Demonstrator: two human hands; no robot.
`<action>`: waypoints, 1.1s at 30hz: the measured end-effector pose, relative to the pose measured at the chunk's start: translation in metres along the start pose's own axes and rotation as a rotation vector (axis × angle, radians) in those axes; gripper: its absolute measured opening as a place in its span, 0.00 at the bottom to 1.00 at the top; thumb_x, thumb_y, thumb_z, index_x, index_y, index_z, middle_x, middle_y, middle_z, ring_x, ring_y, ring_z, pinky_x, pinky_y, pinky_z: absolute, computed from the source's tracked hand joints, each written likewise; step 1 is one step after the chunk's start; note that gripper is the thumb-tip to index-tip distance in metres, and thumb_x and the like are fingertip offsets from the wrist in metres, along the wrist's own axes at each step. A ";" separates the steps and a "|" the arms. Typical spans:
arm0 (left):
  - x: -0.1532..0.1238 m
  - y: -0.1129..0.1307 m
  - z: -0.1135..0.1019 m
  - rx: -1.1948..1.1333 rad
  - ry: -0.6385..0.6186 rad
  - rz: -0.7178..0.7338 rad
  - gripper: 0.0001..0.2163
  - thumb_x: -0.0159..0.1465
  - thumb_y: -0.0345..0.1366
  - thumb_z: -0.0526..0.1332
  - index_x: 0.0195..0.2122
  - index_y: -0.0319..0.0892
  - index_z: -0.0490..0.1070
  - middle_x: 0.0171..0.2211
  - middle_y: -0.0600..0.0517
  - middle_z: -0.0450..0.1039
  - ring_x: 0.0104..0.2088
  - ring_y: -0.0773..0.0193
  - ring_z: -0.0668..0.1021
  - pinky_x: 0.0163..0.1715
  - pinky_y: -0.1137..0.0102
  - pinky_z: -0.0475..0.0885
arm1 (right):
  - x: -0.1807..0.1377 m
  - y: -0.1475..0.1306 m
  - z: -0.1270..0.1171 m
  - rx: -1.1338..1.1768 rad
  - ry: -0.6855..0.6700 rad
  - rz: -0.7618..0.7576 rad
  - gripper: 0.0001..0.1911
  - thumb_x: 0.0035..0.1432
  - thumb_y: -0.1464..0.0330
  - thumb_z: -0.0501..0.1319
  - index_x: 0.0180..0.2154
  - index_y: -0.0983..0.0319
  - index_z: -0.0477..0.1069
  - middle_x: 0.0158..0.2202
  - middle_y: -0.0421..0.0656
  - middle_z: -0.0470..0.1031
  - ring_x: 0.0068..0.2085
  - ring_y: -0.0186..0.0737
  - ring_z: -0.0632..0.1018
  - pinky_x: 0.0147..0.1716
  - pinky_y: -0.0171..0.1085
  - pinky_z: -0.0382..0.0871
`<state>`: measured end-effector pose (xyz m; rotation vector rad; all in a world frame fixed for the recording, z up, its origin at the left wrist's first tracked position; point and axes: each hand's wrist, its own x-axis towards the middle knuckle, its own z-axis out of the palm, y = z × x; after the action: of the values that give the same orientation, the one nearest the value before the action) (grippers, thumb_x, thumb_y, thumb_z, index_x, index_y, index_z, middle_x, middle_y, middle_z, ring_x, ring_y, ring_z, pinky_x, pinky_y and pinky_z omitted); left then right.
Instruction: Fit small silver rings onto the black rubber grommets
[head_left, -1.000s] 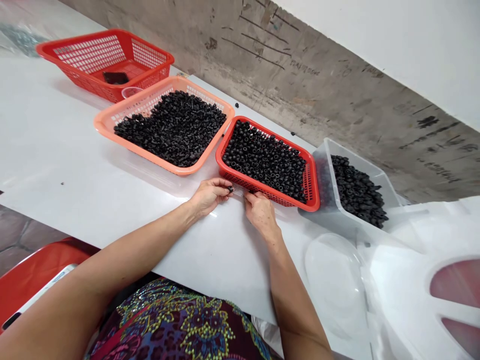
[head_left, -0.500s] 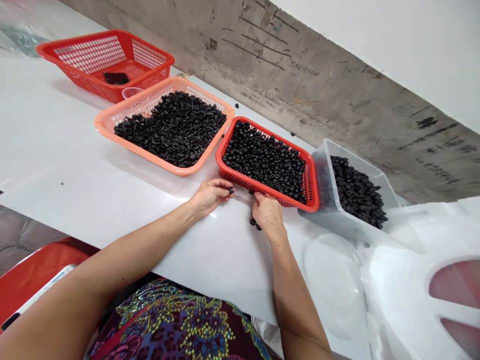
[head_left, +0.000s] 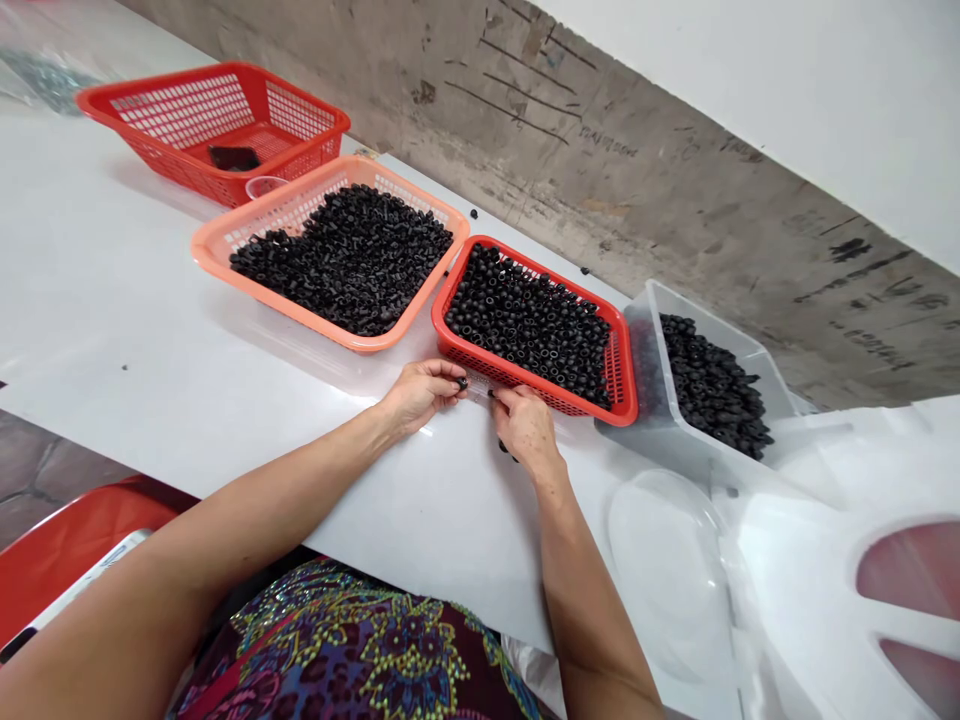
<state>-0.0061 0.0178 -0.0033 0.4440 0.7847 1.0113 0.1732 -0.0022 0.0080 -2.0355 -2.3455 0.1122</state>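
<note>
The left hand (head_left: 420, 393) pinches a small black plastic ring (head_left: 462, 382) just beside the near rim of a red plastic mesh basket (head_left: 570, 402); the right hand (head_left: 527, 430) curls narrowly close by, its hold hidden.

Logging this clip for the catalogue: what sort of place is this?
Probably a small workshop doing hand piecework: an orange basket heaped with small black parts, a clear plastic tub of the same, and a white work table against a bare, scored concrete wall.
</note>
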 end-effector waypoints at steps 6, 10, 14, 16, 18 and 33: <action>0.000 -0.002 0.000 0.007 -0.019 0.002 0.09 0.45 0.18 0.63 0.28 0.33 0.72 0.24 0.51 0.73 0.24 0.66 0.77 0.24 0.74 0.68 | 0.000 -0.005 0.006 -0.052 0.009 -0.049 0.12 0.62 0.71 0.52 0.36 0.64 0.74 0.39 0.51 0.75 0.43 0.45 0.73 0.44 0.37 0.63; 0.000 -0.004 0.000 0.036 -0.046 -0.012 0.10 0.46 0.19 0.63 0.30 0.33 0.72 0.24 0.50 0.74 0.24 0.65 0.78 0.23 0.75 0.68 | -0.003 -0.005 0.008 -0.078 -0.028 -0.082 0.12 0.61 0.74 0.51 0.41 0.65 0.71 0.40 0.51 0.74 0.43 0.46 0.73 0.41 0.38 0.64; -0.001 -0.004 0.000 0.049 -0.056 -0.012 0.10 0.46 0.19 0.63 0.30 0.33 0.72 0.22 0.50 0.74 0.23 0.65 0.78 0.23 0.75 0.68 | -0.003 -0.005 0.009 -0.088 -0.037 -0.136 0.13 0.61 0.76 0.50 0.41 0.65 0.71 0.41 0.52 0.73 0.46 0.48 0.72 0.44 0.39 0.63; -0.001 -0.004 0.000 0.048 -0.055 -0.011 0.09 0.46 0.19 0.63 0.29 0.33 0.72 0.22 0.50 0.74 0.22 0.66 0.78 0.23 0.75 0.68 | -0.003 -0.005 0.009 -0.086 -0.034 -0.141 0.13 0.61 0.76 0.50 0.40 0.64 0.72 0.41 0.52 0.73 0.46 0.49 0.71 0.45 0.39 0.63; 0.000 -0.004 0.000 0.047 -0.058 -0.009 0.09 0.46 0.19 0.63 0.29 0.33 0.72 0.22 0.50 0.74 0.22 0.66 0.78 0.23 0.75 0.68 | -0.002 -0.005 0.007 -0.072 -0.039 -0.130 0.13 0.60 0.75 0.50 0.40 0.65 0.72 0.41 0.52 0.73 0.45 0.48 0.72 0.45 0.39 0.63; -0.003 -0.007 -0.003 0.099 -0.194 -0.113 0.09 0.46 0.20 0.64 0.30 0.33 0.73 0.26 0.47 0.75 0.25 0.62 0.79 0.25 0.72 0.71 | -0.003 -0.005 0.010 0.158 0.056 -0.108 0.09 0.56 0.75 0.52 0.32 0.63 0.71 0.33 0.49 0.73 0.36 0.44 0.73 0.38 0.39 0.64</action>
<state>-0.0051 0.0117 -0.0092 0.5678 0.6796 0.8137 0.1677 -0.0058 -0.0014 -1.8147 -2.3257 0.2264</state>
